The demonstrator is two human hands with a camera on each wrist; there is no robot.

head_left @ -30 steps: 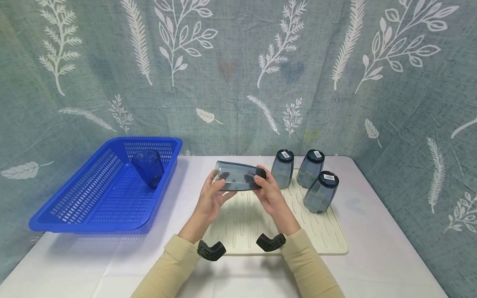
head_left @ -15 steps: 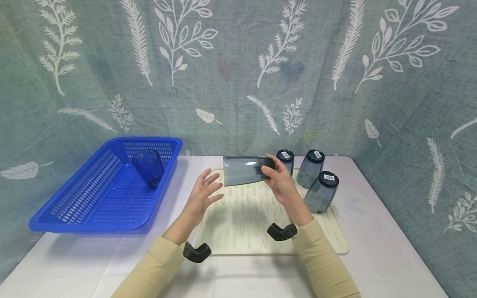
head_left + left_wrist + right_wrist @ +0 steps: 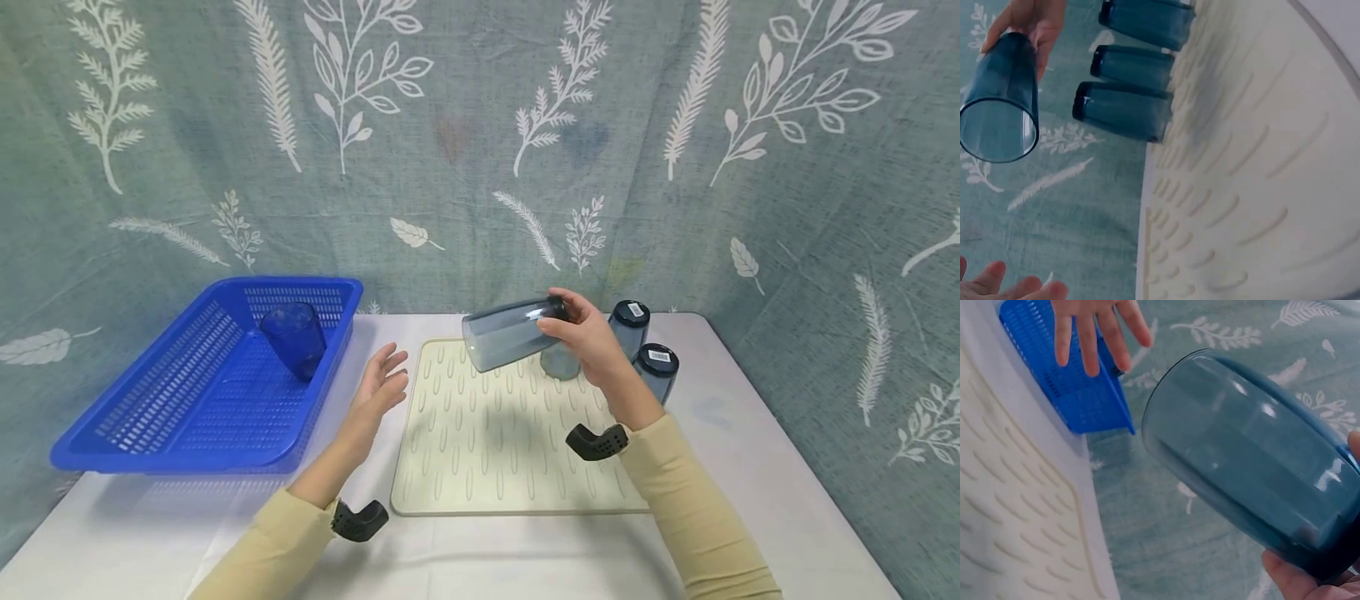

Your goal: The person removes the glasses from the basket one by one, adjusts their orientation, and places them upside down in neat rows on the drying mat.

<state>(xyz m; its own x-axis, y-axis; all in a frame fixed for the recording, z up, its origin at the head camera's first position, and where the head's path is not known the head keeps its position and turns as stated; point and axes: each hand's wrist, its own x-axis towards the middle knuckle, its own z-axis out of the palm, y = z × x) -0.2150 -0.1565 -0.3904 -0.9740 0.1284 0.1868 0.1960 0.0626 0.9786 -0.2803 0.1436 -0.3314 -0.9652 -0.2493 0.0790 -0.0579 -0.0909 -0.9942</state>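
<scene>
My right hand (image 3: 592, 337) grips a smoky blue drinking glass (image 3: 506, 335) by its dark base. The glass is held in the air, tilted, with its mouth to the left and slightly down. Empty, my left hand (image 3: 375, 396) hovers left of the drying mat (image 3: 517, 450), its fingers apart and touching nothing. Upside down on the mat's right side stand more glasses of the same kind: one far right (image 3: 630, 319), a nearer glass (image 3: 658, 367), and another glass (image 3: 560, 364) mostly hidden behind the held one. The left wrist view shows all three.
A blue plastic basket (image 3: 172, 460) stands on the left of the white table (image 3: 465, 554). One glass (image 3: 295, 337) leans inside it against the right wall. A leaf-patterned curtain (image 3: 450, 167) hangs behind the table and along both sides.
Both hands held the glass at first. My left hand let go and drew back to the left. My right hand carried the glass right and tipped its mouth lower.
</scene>
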